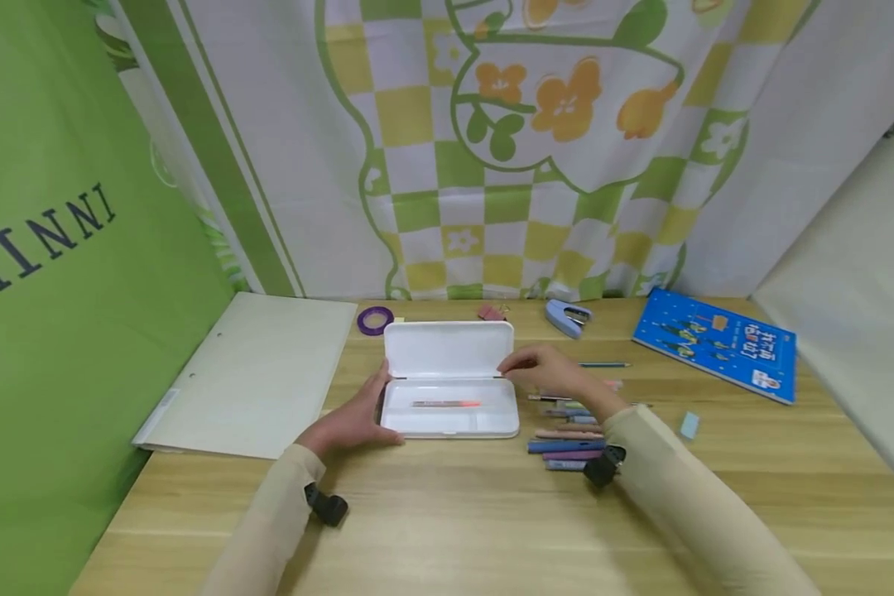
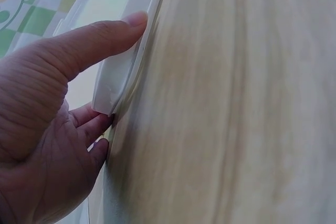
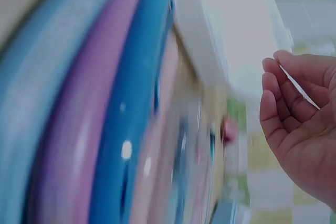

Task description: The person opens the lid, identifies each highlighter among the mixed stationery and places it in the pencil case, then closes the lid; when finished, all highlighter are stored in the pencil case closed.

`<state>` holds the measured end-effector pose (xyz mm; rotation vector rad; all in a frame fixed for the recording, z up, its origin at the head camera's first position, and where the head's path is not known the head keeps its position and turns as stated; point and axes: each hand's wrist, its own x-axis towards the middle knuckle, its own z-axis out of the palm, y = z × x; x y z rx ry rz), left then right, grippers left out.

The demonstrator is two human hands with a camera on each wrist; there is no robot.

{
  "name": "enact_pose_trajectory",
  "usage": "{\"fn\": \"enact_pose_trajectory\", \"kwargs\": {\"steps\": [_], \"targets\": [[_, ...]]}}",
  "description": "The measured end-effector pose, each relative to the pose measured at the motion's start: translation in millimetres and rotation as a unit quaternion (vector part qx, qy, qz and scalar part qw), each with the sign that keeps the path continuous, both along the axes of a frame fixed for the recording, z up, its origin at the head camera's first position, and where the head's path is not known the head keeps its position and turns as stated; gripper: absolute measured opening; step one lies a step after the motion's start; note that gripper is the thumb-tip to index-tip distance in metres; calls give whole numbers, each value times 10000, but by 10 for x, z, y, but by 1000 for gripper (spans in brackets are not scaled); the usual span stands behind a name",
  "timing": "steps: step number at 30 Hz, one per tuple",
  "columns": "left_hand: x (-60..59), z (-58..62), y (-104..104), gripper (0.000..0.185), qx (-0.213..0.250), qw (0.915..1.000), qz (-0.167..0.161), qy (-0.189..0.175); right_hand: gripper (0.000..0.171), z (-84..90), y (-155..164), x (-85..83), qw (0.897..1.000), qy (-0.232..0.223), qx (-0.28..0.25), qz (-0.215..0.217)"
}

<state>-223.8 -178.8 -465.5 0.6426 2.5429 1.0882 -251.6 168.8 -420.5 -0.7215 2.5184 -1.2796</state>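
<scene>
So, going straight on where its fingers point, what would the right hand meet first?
The right hand would probably meet the raised lid of the white rectangular pencil case; whether they touch is unclear.

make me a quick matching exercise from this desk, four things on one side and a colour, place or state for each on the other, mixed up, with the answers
Column one
1. white case
2. tape roll
3. stapler
4. left hand

Column two
A. pale blue, to the left of the blue book
B. touching the left end of an open container
C. lid raised, with a pen lying inside
D. purple and ring-shaped

Pairs
1-C, 2-D, 3-A, 4-B
</scene>
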Motion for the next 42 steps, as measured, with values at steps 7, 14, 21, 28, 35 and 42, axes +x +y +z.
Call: {"fn": "enact_pose_trajectory", "kwargs": {"steps": [7, 14, 21, 28, 35, 42], "targets": [[-17, -4, -5, 132, -2, 10000, -54, 60, 24, -8, 633, -29, 9985, -71, 86, -536], [-10, -31, -13, 131, 42, 9999, -80, 115, 25, -84, 1037, -3, 9911, -672, 348, -1091], [-11, -45, -6, 131, -48, 9999, -87, 140, 20, -226, 1181, -51, 9910, -548, 631, -1047], [-7, -27, -6, 130, -42, 9999, -48, 108, 18, -274, 1211, -95, 9915, -568, 710, -928], [-2, -14, 9, 130, -71, 9999, -26, 102, 19, -275, 1208, -82, 9902, -577, 892, -906], [13, 0, 10, 132, -112, 9999, 36, 25, 18, -281, 1182, -73, 9913, -442, 902, -845]]}}
